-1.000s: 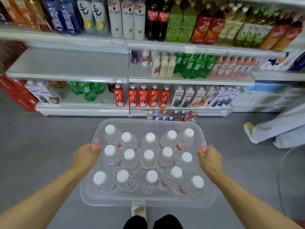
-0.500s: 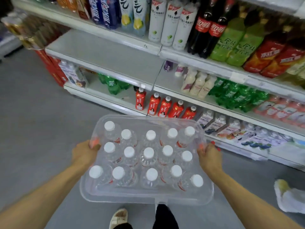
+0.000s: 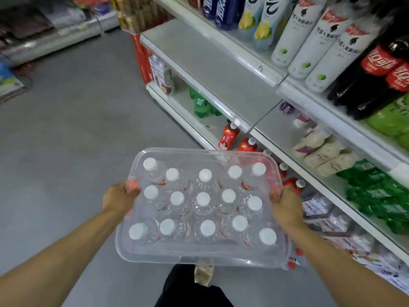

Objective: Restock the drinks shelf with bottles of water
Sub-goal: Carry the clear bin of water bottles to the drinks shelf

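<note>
Carrying a clear plastic bin (image 3: 200,259) of water bottles (image 3: 203,198), the person has turned within the last second so that the drinks shelves, square-on a moment ago, now run diagonally down the right of the frame; the bare shelf (image 3: 218,69) that lay at upper left has swung to upper centre. Left hand (image 3: 118,197) and right hand (image 3: 287,208) each grip a side of the bin at its red latches, fingers curled round the rim — hold unchanged; fifteen white-capped bottles stand upright in three rows, none yet removed. Bin sits at lower centre, above the grey floor (image 3: 73,138), beside the lower shelves of red-labelled bottles (image 3: 229,136). Judged from this, restocking has not begun — the carrier appears to be lining up with the empty shelf.
</note>
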The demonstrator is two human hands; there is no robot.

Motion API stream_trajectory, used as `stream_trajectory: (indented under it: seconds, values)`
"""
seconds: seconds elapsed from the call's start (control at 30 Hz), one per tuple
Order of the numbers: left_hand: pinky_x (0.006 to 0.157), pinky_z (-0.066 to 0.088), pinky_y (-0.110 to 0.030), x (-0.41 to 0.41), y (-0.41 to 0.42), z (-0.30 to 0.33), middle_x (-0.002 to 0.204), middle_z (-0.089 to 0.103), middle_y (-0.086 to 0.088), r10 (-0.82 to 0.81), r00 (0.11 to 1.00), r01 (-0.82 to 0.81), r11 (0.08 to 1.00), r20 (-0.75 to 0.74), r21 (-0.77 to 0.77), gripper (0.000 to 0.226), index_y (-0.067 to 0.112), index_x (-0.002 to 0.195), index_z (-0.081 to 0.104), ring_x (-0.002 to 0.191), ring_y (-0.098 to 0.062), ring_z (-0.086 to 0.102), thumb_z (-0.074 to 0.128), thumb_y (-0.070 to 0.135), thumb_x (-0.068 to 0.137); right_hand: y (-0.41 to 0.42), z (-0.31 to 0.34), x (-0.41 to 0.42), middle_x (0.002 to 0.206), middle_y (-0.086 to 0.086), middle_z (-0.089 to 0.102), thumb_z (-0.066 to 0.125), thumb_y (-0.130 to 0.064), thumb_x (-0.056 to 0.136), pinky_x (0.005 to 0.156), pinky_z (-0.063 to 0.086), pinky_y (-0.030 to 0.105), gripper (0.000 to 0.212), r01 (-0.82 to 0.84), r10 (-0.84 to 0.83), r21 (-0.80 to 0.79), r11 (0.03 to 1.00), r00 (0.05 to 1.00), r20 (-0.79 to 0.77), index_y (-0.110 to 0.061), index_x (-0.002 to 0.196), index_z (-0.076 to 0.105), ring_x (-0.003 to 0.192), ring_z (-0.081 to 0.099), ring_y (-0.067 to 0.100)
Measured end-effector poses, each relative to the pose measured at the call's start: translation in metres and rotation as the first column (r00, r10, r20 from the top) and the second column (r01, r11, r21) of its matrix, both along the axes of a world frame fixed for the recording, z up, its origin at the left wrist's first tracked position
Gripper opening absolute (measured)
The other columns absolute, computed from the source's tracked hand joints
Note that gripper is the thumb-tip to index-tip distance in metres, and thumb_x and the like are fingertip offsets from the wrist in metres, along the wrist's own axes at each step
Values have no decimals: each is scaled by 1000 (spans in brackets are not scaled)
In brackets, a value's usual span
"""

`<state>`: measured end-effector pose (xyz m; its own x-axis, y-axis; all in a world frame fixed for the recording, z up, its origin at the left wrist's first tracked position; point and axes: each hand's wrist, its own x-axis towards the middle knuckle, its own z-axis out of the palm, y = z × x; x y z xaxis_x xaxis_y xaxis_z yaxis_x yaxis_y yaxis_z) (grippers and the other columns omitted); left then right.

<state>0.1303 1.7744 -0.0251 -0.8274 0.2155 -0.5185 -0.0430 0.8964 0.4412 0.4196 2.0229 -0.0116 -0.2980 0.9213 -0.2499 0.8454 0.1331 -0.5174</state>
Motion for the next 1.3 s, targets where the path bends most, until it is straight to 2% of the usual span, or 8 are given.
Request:
stream_trajectory:
  seconds: [0.17, 0.33, 0.6, 0.7, 0.8, 0.93, 1.07, 1.3]
  values:
    - [63, 37, -31, -18, 14, -14, 64, 54, -12, 55, 998, -55, 998, 16, -6, 34, 11, 60, 50, 64, -28, 52, 64, 25, 88, 22, -11, -22, 60, -5, 42, 57, -9, 91, 46, 23, 18, 22, -31, 31, -11, 999, 999, 12, -7, 74, 44, 64, 49, 22]
    - [63, 40, -32, -38, 27, -26, 61, 54, -13, 47, 999, -46, 999, 22, -25, 36, 11, 58, 50, 67, -33, 58, 66, 27, 86, 37, -22, -41, 70, 6, 53, 58, -14, 92, 54, 32, 27, 21, -26, 27, -33, 999, 1000, 16, -6, 76, 46, 69, 55, 25]
    - [69, 45, -36, -50, 42, -49, 74, 59, -16, 118, 991, -114, 991, 59, -68, 27, 6, 79, 62, 77, -35, 60, 65, 30, 87, 64, -43, -70, 71, 6, 52, 57, -15, 93, 53, 36, 29, 21, -80, 85, -83, 993, 995, 55, -9, 79, 43, 70, 56, 28]
    - [73, 46, -38, -47, 45, -60, 74, 59, -15, 190, 980, -185, 980, 64, -80, 28, 7, 73, 58, 84, -39, 62, 65, 31, 86, 79, -52, -82, 64, -1, 45, 57, -13, 93, 48, 30, 26, 31, -143, 151, -93, 985, 986, 76, -16, 69, 37, 69, 54, 27]
    - [73, 47, -39, -40, 48, -73, 72, 57, -15, 269, 961, -262, 960, 61, -103, 33, 11, 64, 51, 86, -40, 62, 66, 31, 86, 96, -66, -93, 63, -2, 45, 57, -14, 93, 47, 26, 25, 21, -208, 218, -111, 972, 972, 89, -6, 78, 44, 69, 54, 28]
    - [71, 45, -38, -24, 51, -94, 68, 51, -13, 375, 925, -366, 922, 57, -131, 38, 13, 59, 45, 86, -41, 61, 67, 29, 85, 117, -87, -110, 71, 3, 50, 57, -13, 93, 47, 22, 22, 19, -303, 318, -141, 942, 944, 91, -5, 83, 43, 70, 47, 21]
    - [74, 48, -41, -12, 53, -124, 73, 56, -19, 436, 897, -422, 894, 73, -150, 37, 13, 60, 46, 87, -42, 62, 67, 29, 85, 136, -115, -124, 82, 13, 55, 59, -15, 92, 62, 30, 28, 20, -365, 382, -142, 920, 915, 129, -7, 83, 42, 81, 55, 30]
    - [67, 38, -33, -10, 66, -202, 72, 53, -13, 480, 873, -464, 872, 89, -157, 29, 10, 67, 51, 83, -36, 59, 65, 27, 87, 159, -201, -146, 84, 16, 57, 57, -17, 92, 65, 31, 30, 18, -404, 427, -149, 902, 886, 182, -6, 86, 44, 87, 58, 35]
